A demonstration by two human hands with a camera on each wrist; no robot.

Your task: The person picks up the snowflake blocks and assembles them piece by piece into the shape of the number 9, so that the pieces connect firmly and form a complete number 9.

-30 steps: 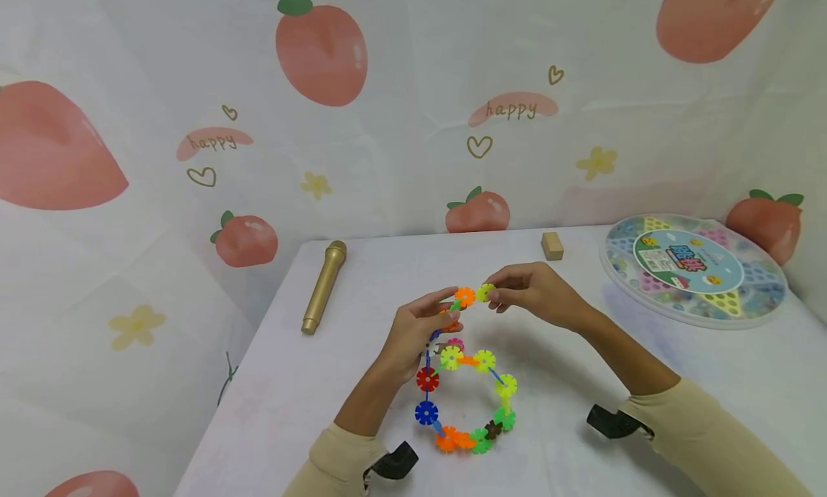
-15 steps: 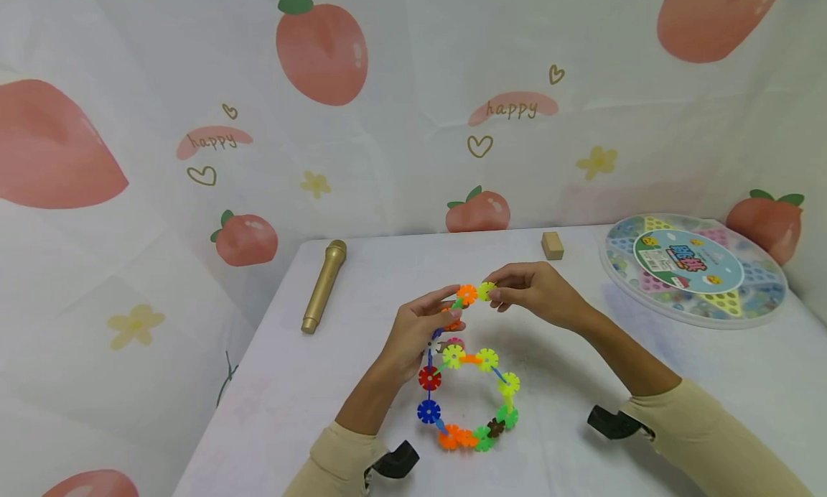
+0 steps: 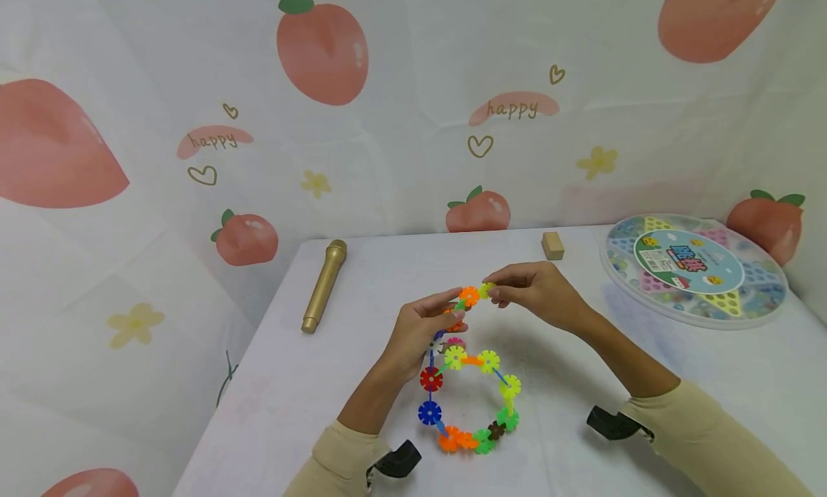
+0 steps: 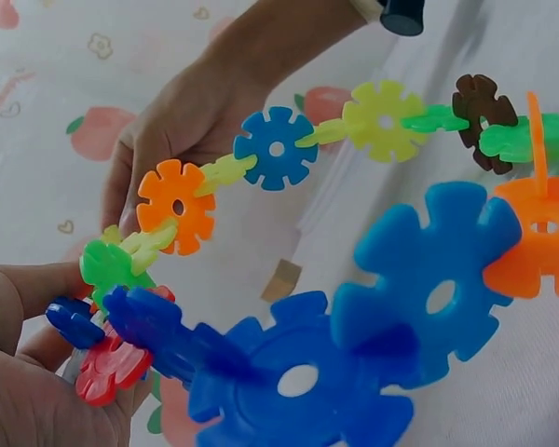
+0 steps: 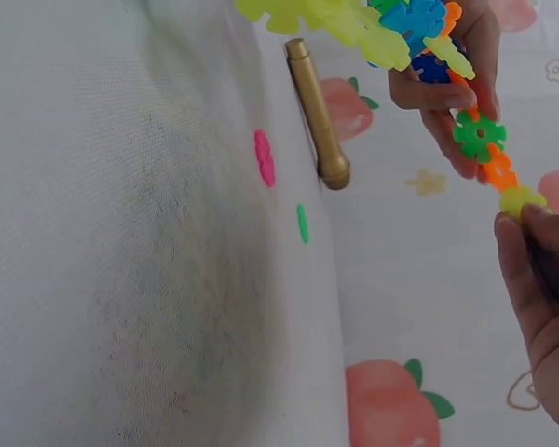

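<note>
A chain of colourful plastic snowflake discs (image 3: 431, 378) curves into a loop above the white table. My left hand (image 3: 407, 335) holds it near the top, thumb and fingers around several discs. Between thumb and index finger, my right hand (image 3: 543, 292) pinches a yellow disc (image 5: 520, 199). That disc meets the edge of an orange disc (image 3: 469, 296) at the chain's upper end; how deep the slots sit is hidden. Large blue discs (image 4: 438, 289) fill the front of the left wrist view, and the gripped part is partly covered by fingers.
A gold microphone (image 3: 324, 285) lies at the table's left. Toward the back are a small wooden block (image 3: 552, 245) and a round game board (image 3: 762, 296). In the right wrist view, a pink piece (image 5: 265, 158) and a green piece (image 5: 303, 223) lie on the cloth.
The gap between the orange and yellow discs has closed. My left hand and the chain have shifted slightly right; my right hand has barely moved.
</note>
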